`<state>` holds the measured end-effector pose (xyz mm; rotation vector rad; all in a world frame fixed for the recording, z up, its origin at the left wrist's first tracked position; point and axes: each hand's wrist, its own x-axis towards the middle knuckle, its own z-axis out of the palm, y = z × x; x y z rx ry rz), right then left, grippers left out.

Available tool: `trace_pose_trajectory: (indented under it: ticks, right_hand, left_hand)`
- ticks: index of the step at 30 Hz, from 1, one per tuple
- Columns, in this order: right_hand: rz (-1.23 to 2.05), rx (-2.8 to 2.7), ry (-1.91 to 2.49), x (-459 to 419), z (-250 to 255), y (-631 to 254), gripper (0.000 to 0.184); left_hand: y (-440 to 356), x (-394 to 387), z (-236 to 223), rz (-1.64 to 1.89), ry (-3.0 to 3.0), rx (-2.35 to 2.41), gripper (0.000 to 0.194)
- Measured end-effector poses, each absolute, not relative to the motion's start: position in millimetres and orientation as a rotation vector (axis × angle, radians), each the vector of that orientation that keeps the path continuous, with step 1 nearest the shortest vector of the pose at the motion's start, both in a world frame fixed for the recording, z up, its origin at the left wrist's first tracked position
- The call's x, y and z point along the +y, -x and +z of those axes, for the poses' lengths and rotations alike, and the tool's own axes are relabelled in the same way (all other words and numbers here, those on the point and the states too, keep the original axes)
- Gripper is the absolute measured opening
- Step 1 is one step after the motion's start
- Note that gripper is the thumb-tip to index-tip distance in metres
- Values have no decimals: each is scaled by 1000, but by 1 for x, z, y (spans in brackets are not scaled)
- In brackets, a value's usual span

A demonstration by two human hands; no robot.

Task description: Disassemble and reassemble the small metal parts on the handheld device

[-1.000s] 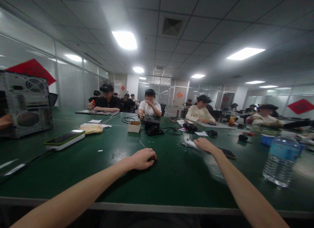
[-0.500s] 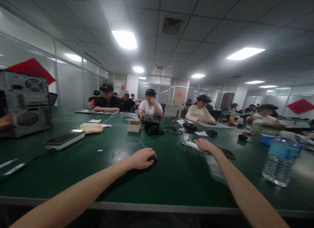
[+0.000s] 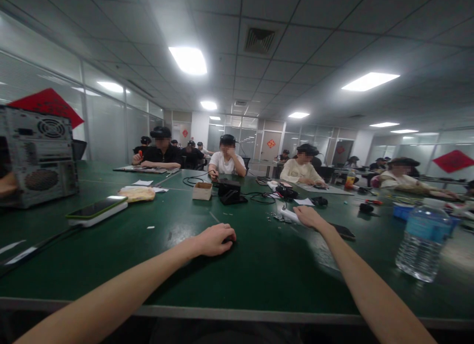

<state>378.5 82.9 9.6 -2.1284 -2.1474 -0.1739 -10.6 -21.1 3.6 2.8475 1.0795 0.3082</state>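
Note:
My left hand [image 3: 217, 239] rests on the green tabletop [image 3: 259, 280], its fingers curled down. Whatever may be under those fingers is hidden; only a dark spot shows by the fingertips. My right hand [image 3: 310, 218] is farther forward and to the right, closed around a white elongated object [image 3: 290, 215] whose kind I cannot make out. The front end of that object points left, low over the table. Close by it lie several small shiny bits [image 3: 273, 217], too small to name. A dark phone-like slab [image 3: 343, 231] sits just right of my right wrist.
A water bottle [image 3: 422, 243] stands at right, near a blue bin [image 3: 402, 210]. Ahead are a small cardboard box [image 3: 202, 191] and a black stand [image 3: 230, 191] with cables. At left are a green-edged device [image 3: 98, 211] and a computer case [image 3: 40, 156]. People sit across the table.
The white object in my right hand has tilted one way and back, while the right hand barely shifted. My left hand has stayed in place. The person opposite has moved a hand near the face.

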Motion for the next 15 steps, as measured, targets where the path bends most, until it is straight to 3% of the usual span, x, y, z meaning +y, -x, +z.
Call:
trace_pose_trajectory:
  ticks: [15]
  right_hand:
    - [-177, -2107, 2112, 85, 4, -382, 47]
  left_hand:
    - [9, -21, 3, 309, -2863, 1081, 20]
